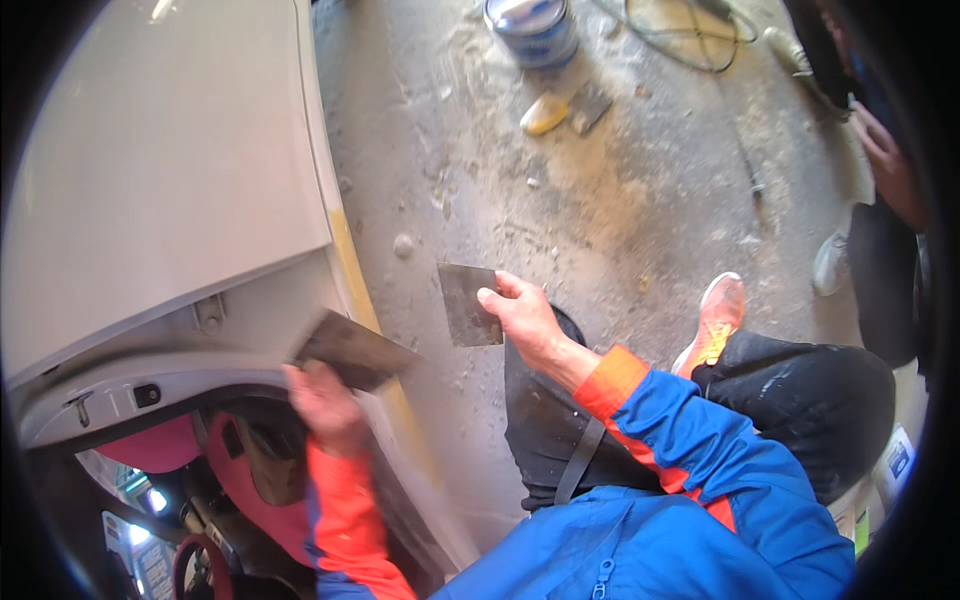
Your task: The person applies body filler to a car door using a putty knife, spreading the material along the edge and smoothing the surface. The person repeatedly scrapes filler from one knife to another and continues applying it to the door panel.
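My right hand (530,318) pinches a thin, flat metal putty spreader (468,305) by its edge, thumb on top. My left hand (328,408), blurred by motion, grips a second dark metal spreader (357,350) beside the car. The blades are apart, with floor showing between them. A pale car panel (190,160) fills the left. Yellowish filler (350,270) runs as a strip down the body edge under the left spreader's side. Below the panel, the car's opening shows a pink seat (255,480) and a steering wheel (200,565).
On the stained concrete floor sit a blue tin (532,35), a yellow lump (545,114) and a dark flat piece (589,107). A cable (690,65) curls at the top. Another person's hand (888,165) and dark-clad leg show at the right. My knees are bent near the car.
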The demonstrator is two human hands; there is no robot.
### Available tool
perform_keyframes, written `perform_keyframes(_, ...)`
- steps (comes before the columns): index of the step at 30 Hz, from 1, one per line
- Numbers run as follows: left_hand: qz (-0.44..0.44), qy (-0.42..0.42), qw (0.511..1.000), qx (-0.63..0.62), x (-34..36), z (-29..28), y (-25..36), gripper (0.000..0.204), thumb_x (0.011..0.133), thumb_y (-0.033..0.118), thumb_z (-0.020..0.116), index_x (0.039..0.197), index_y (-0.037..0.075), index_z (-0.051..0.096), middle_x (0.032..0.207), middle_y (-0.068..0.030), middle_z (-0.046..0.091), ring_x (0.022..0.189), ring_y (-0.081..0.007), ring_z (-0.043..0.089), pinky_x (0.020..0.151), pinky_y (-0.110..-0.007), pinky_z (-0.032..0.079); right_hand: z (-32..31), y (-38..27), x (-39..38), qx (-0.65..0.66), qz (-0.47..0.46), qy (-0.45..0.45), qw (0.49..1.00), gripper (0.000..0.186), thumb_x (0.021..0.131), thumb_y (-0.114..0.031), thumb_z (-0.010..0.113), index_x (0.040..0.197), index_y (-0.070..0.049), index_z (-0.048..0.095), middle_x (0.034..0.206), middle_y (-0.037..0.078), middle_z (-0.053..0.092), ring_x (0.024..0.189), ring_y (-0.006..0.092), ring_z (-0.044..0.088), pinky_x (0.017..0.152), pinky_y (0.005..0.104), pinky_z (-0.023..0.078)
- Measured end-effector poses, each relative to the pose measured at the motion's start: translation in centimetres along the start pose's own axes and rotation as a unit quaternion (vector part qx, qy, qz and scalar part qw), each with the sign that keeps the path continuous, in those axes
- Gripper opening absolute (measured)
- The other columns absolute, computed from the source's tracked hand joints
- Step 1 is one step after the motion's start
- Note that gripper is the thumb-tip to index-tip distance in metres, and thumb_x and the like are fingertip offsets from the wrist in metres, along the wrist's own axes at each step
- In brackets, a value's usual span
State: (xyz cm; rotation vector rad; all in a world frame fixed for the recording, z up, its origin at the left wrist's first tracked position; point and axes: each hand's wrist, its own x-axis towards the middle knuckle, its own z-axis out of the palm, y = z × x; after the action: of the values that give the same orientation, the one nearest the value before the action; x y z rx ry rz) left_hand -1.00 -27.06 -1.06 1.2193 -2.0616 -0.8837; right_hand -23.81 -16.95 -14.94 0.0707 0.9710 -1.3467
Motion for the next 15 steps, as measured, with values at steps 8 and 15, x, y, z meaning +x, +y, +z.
perform_keyframes(8, -0.132, -0.022, 0.991, -0.026, -9.0, 10.8, 5.6, 0.034, 0.111, 0.029, 0.046, 0.098, -0.001, 0.058, 0.078, -0.0056, 0.062, 0.073, -0.0158, 0.054, 0.068, -0.034, 0.047, 0.6, -5.5, -8.9, 0.007, -0.095, -0.061, 0.994, 0.023, 0.101, -0.018, 0.063, 0.119, -0.006, 0.071, 0.107, 0.001, 0.073, 0.096, 0.011, 0.067, 0.086, 0.0294, 0.054)
perform_keyframes(15, -0.139, 0.077, 0.987, 0.022, -8.6, 7.4, 6.9, 0.036, 0.11, 0.03, 0.049, 0.088, 0.002, 0.049, 0.063, -0.0128, 0.047, 0.057, -0.0207, 0.045, 0.054, -0.039, 0.038, -2.3, -4.9, -14.5, -0.503, -0.223, -0.032, 0.834, 0.024, 0.092, -0.004, 0.064, 0.114, -0.002, 0.075, 0.096, 0.011, 0.073, 0.083, 0.0221, 0.07, 0.075, 0.032, 0.054)
